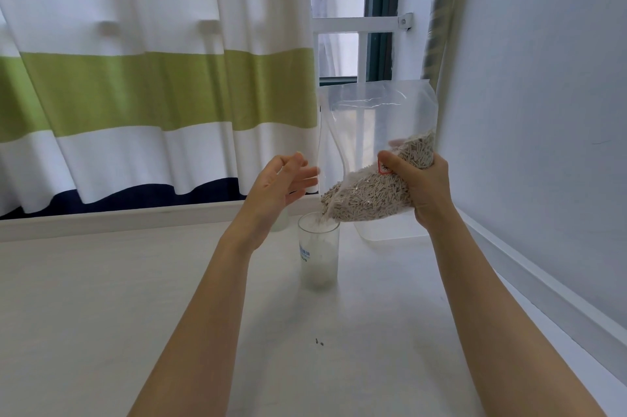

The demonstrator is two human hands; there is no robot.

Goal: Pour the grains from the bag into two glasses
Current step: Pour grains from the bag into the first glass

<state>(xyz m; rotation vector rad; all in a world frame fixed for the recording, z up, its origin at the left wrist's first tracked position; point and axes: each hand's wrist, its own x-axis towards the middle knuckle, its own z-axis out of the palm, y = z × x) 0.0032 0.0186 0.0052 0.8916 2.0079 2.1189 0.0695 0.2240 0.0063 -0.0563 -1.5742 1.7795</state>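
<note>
Few grains (364, 194) fall from bag (376, 131) into glass (319, 255).

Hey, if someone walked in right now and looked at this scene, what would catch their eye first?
Probably the clear plastic bag of pale pellet-like grains, tilted in the right hand with its corner over the glass on the white table. The left hand hovers open beside the bag. Behind, at left, hangs a bold curtain striped navy, white and green.
</note>
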